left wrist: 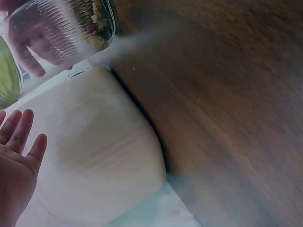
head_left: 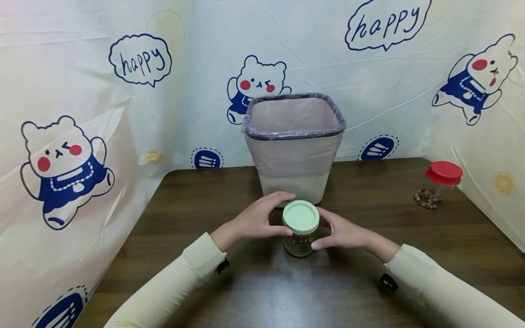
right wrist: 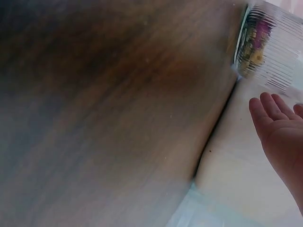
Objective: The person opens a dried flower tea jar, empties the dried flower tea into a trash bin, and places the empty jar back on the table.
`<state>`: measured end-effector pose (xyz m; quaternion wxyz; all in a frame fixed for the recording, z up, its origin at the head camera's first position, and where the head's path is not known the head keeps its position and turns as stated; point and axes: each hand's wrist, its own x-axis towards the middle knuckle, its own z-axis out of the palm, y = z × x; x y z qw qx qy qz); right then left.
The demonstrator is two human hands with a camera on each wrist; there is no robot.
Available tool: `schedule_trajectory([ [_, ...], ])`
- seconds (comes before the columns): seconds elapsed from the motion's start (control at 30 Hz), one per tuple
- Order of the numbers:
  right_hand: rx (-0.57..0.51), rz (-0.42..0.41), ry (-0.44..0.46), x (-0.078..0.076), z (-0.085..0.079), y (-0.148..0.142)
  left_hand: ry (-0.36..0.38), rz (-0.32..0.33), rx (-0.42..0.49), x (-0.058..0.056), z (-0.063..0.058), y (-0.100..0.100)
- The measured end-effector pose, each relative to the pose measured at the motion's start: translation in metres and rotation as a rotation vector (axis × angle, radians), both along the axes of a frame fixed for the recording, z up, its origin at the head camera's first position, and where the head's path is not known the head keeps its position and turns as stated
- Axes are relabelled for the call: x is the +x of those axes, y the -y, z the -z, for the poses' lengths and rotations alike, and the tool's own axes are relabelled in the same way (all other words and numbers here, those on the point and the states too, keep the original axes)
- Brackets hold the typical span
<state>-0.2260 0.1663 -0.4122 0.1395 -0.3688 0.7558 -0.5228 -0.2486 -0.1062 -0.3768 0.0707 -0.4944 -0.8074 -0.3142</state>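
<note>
A clear ribbed jar point(head_left: 298, 244) with a pale green lid point(head_left: 301, 217) stands upright on the table between both hands. Dried, multicoloured bits, flower-like, lie in its bottom, showing through the glass in the left wrist view point(left wrist: 97, 23) and right wrist view point(right wrist: 258, 45). On the jar's left is my left hand point(head_left: 261, 219), fingers spread and thumb by the lid's rim. My right hand point(head_left: 342, 230) is at the other side, its thumb tip by the jar's lower wall and its fingers partly hidden behind the lid. Both wrist views show relaxed fingers beside the jar, not wrapped round it.
Just behind the jar stands a tall pale bin point(head_left: 293, 159) lined with a translucent bag. A red-lidded jar point(head_left: 444, 175) with dried brownish pieces is at the table's right. Printed cloth point(head_left: 197, 100) hangs round the back and sides of the brown wooden table point(head_left: 197, 196).
</note>
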Motion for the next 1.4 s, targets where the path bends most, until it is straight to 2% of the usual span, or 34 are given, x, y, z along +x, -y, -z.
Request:
schedule_trajectory([
  [0.27, -0.036, -0.015, 0.045, 0.0, 0.001, 0.005, 0.078, 0.002, 0.018, 0.0, -0.002, -0.009],
  [0.57, -0.032, -0.021, 0.053, -0.002, 0.005, 0.012, 0.104, 0.013, 0.019, -0.001, 0.003, -0.015],
  [0.97, -0.024, 0.035, 0.043, -0.001, 0.01, 0.017, 0.11, -0.008, 0.039, 0.002, 0.004, -0.02],
  [1.27, -0.012, 0.06, 0.052, 0.003, 0.01, 0.019, 0.074, -0.019, 0.037, 0.003, 0.006, -0.02],
  [1.4, 0.011, 0.066, 0.015, 0.003, 0.011, 0.019, 0.055, -0.032, 0.045, 0.004, 0.006, -0.021],
])
